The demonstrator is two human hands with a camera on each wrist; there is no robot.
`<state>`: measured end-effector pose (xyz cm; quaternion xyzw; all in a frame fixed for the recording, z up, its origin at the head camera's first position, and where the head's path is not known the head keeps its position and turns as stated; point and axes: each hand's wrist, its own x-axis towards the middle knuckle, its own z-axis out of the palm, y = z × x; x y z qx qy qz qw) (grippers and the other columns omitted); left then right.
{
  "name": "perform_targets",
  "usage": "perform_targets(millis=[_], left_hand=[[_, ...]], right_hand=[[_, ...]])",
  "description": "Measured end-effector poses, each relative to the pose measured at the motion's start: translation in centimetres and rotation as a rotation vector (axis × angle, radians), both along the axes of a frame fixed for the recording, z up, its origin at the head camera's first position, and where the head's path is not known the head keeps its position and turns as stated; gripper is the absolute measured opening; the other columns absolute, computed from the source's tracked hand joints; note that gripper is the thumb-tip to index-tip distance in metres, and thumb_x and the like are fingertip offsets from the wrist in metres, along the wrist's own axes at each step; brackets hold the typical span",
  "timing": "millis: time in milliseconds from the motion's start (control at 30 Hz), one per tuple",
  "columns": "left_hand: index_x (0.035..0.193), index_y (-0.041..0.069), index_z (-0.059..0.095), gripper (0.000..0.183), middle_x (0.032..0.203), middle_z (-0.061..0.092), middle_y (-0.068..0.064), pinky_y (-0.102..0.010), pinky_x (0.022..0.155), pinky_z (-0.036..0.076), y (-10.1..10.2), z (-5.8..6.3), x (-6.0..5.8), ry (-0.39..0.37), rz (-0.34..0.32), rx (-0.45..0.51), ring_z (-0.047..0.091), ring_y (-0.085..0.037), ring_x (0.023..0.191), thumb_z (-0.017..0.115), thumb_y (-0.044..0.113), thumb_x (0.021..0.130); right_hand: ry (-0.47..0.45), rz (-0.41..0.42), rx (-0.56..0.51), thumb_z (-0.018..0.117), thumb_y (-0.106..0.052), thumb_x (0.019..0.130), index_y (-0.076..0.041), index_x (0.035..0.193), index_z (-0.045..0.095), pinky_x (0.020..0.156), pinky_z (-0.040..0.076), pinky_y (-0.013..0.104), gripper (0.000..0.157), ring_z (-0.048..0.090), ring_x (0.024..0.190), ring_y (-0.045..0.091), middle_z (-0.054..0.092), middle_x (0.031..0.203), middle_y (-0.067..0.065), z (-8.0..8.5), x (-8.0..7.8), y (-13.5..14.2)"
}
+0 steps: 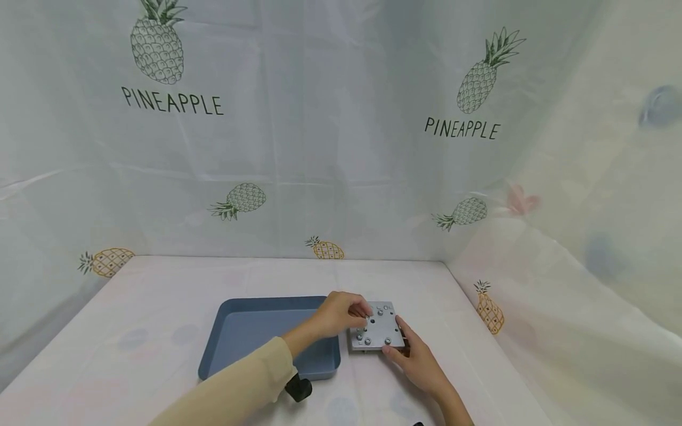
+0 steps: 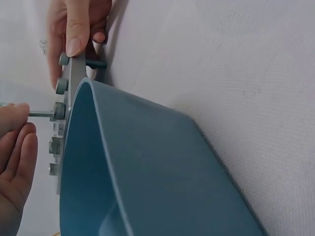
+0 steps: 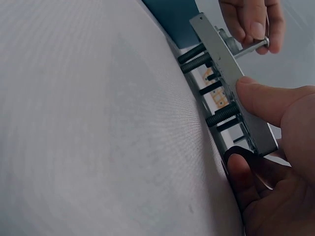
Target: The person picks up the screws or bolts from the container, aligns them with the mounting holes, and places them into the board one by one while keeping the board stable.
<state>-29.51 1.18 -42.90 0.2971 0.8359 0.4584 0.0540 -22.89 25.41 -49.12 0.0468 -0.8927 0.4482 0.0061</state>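
A grey metal plate (image 1: 379, 337) with several socket-head bolts is near the middle of the table, right of the tray. Over its left part, my left hand (image 1: 337, 313) pinches a thin hex key (image 2: 41, 114) between thumb and fingers. The key's tip meets the head of one bolt (image 2: 59, 111). My right hand (image 1: 418, 361) grips the plate's right end, thumb on the top face and fingers below. In the right wrist view, threaded bolt shanks (image 3: 224, 114) stick out under the plate, and a black strip (image 3: 242, 151) shows by the right fingers.
A blue-grey tray (image 1: 250, 334) lies just left of the plate, its right wall close to it and under my left forearm. A black device (image 1: 299, 389) sits at my left wrist. Pineapple-print curtain (image 1: 341, 130) hangs behind the white-covered table (image 1: 160, 367).
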Motion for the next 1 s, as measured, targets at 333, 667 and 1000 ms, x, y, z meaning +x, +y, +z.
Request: perform_targets(millis=[333, 667, 1000], left_hand=[[0.106, 0.01, 0.079, 0.015, 0.102, 0.079, -0.003, -0.022, 0.082, 0.058, 0.39, -0.27, 0.14, 0.033, -0.021, 0.007, 0.07, -0.003, 0.09, 0.081, 0.003, 0.093], [0.108, 0.008, 0.078, 0.015, 0.102, 0.079, -0.004, -0.023, 0.08, 0.056, 0.52, -0.26, 0.21, 0.03, -0.002, 0.01, 0.069, -0.002, 0.088, 0.08, 0.004, 0.094], [0.108, 0.01, 0.079, 0.015, 0.099, 0.078, 0.001, -0.022, 0.08, 0.056, 0.52, -0.68, -0.2, 0.036, 0.019, 0.0, 0.068, -0.002, 0.086, 0.08, 0.006, 0.094]], right_hand=[[-0.004, 0.003, 0.004, 0.08, -0.038, 0.096, -0.006, 0.166, 0.032, 0.094, 0.056, 0.032, 0.091, 0.065, 0.113, 0.014, 0.055, 0.155, 0.017, 0.07, 0.1, 0.06], [-0.008, 0.006, -0.011, 0.08, -0.035, 0.096, -0.005, 0.166, 0.032, 0.091, 0.056, 0.03, 0.09, 0.064, 0.108, 0.013, 0.057, 0.152, 0.017, 0.08, 0.01, 0.08], [-0.005, 0.006, -0.002, 0.08, -0.037, 0.096, -0.006, 0.166, 0.033, 0.094, 0.056, 0.032, 0.09, 0.064, 0.111, 0.013, 0.056, 0.154, 0.017, -0.09, -0.15, 0.13]])
